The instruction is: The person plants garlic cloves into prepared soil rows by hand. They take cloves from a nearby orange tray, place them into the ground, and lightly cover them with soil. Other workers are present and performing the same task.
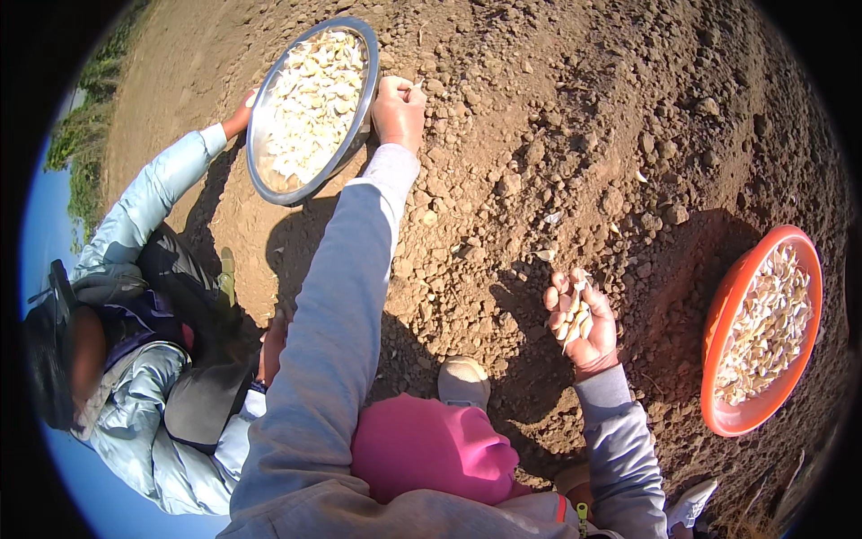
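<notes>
My left hand is stretched forward over the soil, beside the near rim of a metal bowl full of peeled-apart garlic cloves. Its thumb and fingers pinch a small pale piece that looks like a garlic clove, mostly hidden by the fingertips. Palm up, my right hand cups several garlic cloves above the ground. To its right, an orange plastic basin filled with more cloves rests tilted in view on the soil. Loose cloves lie on the dirt between my hands.
At the left, a co-worker in a pale puffer jacket crouches, one hand at the metal bowl's far rim. Cloddy soil stretches ahead. Pink cloth and a shoe are close below me. Another shoe shows lower right.
</notes>
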`<state>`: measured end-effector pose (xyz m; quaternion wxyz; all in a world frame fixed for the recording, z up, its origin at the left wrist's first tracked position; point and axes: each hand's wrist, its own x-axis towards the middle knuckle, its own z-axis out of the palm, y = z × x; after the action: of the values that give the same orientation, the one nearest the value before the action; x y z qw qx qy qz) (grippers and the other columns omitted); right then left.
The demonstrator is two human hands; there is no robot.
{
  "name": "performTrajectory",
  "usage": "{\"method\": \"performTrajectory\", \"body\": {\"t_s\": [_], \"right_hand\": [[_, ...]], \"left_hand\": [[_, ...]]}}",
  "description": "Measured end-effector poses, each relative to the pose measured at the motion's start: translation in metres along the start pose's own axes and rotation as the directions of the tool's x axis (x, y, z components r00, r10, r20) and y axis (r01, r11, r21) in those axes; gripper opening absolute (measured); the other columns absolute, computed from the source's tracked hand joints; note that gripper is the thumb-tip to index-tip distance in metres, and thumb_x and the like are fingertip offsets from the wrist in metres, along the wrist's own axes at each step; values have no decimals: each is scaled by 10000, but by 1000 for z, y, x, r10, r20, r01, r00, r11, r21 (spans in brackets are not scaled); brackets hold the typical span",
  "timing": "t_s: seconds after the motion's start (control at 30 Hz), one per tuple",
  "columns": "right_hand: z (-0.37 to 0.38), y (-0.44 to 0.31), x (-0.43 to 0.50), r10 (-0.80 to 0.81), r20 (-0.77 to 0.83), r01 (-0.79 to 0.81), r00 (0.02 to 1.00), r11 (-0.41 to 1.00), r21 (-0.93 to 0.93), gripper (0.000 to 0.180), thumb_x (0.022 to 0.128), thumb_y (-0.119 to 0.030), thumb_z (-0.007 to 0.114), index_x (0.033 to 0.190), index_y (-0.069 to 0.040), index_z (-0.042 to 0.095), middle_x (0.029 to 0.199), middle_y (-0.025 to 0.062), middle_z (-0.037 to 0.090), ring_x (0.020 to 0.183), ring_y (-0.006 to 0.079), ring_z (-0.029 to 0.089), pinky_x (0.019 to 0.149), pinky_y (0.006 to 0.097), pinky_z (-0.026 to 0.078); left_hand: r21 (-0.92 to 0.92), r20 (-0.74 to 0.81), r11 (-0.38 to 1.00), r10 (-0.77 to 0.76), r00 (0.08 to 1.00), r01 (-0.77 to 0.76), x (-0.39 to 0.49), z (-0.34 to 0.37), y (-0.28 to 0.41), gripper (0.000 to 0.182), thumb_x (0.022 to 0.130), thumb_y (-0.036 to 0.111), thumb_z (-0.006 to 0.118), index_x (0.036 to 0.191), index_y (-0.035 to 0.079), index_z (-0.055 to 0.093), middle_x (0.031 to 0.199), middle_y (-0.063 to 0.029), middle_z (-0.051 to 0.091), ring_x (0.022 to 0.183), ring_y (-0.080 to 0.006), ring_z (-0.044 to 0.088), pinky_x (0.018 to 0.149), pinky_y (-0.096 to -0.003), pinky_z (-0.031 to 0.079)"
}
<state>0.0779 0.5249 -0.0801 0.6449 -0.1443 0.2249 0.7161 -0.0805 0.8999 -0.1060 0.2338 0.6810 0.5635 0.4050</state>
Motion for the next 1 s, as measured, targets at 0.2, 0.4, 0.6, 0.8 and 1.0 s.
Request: {"method": "performTrajectory", "body": {"t_s": [0.2,0.4,0.6,0.8,1.0], "right_hand": [[-3,-6,-5,-33,4,33,999,999,-11,261,933,-218,545,1169,-110,577,1188,113,606,1019,285,628,698,357,560],[-7,-9,-12,-49,20,49,999,999,11,245,934,-204,548,1155,-104,575,1175,110,603,982,278,635,670,334,554],[-8,-10,-11,-45,56,45,997,999,-5,256,932,-196,554,1169,-103,577,1174,106,601,987,278,634,674,334,558],[-8,-9,-12,-27,47,27,999,1000,6,251,934,-198,555,1166,-106,580,1171,105,602,984,278,633,663,334,555],[-11,-10,-13,-9,37,9,999,1000,10,268,934,-210,561,1182,-108,564,1168,106,598,983,279,629,655,342,559]], "left_hand": [[586,222,731,272,936,-351,3,-2,-1,91,770,88,620,847,63,579,827,-170,635,797,-364,626,683,-456,496],[517,284,762,276,918,-390,16,1,-21,97,761,42,601,829,59,669,902,-178,651,864,-363,625,734,-437,492],[453,239,877,52,970,-159,21,7,-31,102,754,76,638,818,70,717,821,-172,676,791,-332,649,703,-389,500],[505,210,851,39,977,-142,27,15,-26,125,771,86,647,889,51,668,836,-179,673,824,-347,643,714,-403,497],[526,309,828,27,951,-195,34,15,-13,176,846,78,534,985,51,638,924,-217,666,900,-381,631,774,-440,484]]}}
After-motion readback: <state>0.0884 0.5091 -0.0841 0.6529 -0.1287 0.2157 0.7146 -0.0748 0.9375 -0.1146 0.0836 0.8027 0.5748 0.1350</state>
